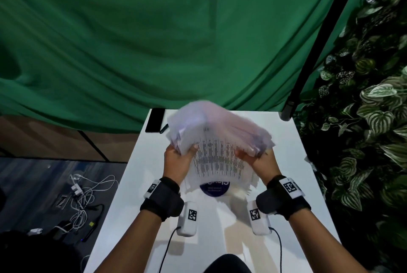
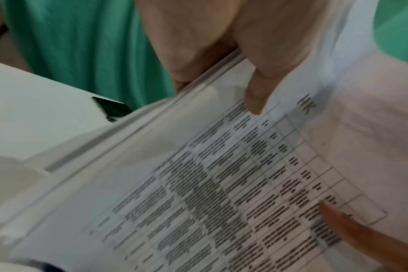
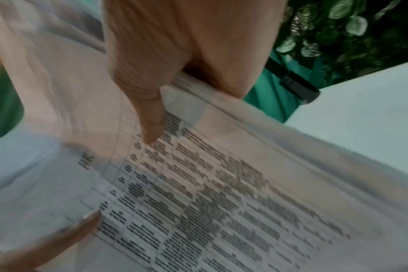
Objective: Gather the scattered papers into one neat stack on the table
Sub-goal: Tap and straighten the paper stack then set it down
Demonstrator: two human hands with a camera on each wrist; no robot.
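Observation:
A thick stack of printed papers (image 1: 220, 140) stands tilted over the white table (image 1: 297, 184), its upper part blurred. My left hand (image 1: 178, 158) grips the stack's left edge, thumb on the front sheet. My right hand (image 1: 257, 158) grips the right edge the same way. The front sheet carries a printed table of text, and a sheet with a dark blue round print (image 1: 214, 188) shows at the bottom. In the left wrist view my left hand (image 2: 221, 64) pinches the papers (image 2: 198, 184). The right wrist view has my right hand (image 3: 175, 64) pinching the papers (image 3: 221, 193).
A black phone (image 1: 155, 120) lies at the table's back left corner. A black pole (image 1: 308, 52) stands at the back right, with a leafy wall (image 1: 374, 118) to the right. Green cloth (image 1: 154, 41) hangs behind. Cables (image 1: 83, 195) lie on the floor at left.

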